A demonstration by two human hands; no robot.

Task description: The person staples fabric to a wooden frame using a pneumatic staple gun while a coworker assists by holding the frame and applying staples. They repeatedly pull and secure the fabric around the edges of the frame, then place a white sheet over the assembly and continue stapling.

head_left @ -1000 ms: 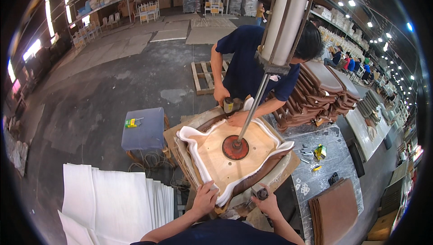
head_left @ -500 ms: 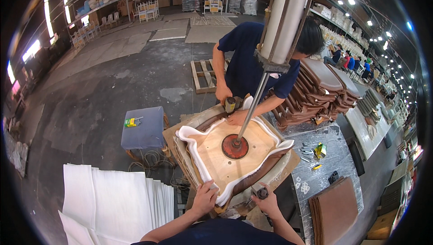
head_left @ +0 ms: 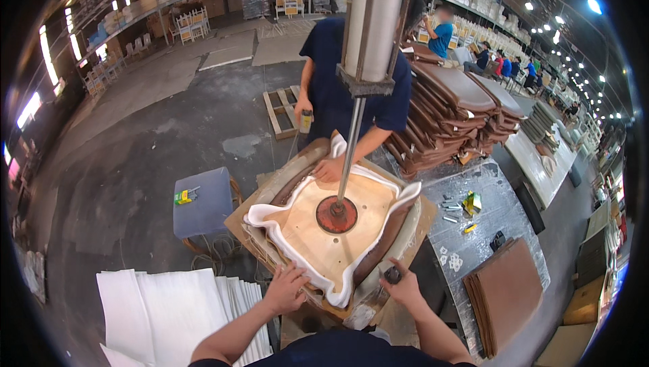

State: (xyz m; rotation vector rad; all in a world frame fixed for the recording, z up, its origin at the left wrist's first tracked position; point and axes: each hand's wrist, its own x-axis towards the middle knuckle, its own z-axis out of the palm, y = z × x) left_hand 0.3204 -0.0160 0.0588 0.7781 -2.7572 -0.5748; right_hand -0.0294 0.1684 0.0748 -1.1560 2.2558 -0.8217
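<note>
A wooden seat panel [head_left: 304,222] lies in a padded square frame, with white padding [head_left: 276,233] and brown upholstery [head_left: 370,263] standing up around it. A round red press plate [head_left: 337,221] on a metal rod bears on its middle. My left hand [head_left: 286,288] rests at the near left edge by the padding, fingers spread, holding nothing. In my right hand [head_left: 403,284] is a dark staple gun [head_left: 392,274], beside the near right side of the frame; its body is mostly hidden. Across from me a co-worker holds another staple gun [head_left: 305,121] and touches the far edge with the other hand [head_left: 329,169].
White sheets [head_left: 169,309] are stacked at near left. A blue-grey stool [head_left: 203,201] bears a small box and staple strips. On the right, a plastic-covered table [head_left: 433,232] holds staples, boxes and brown sheets [head_left: 503,292]. Brown cushions [head_left: 446,110] are piled behind it. The press cylinder [head_left: 372,22] hangs overhead.
My left hand has slid left off the padding's near corner, its fingers spreading. The co-worker's staple gun has lifted away from the far edge. The whole view has shifted slightly.
</note>
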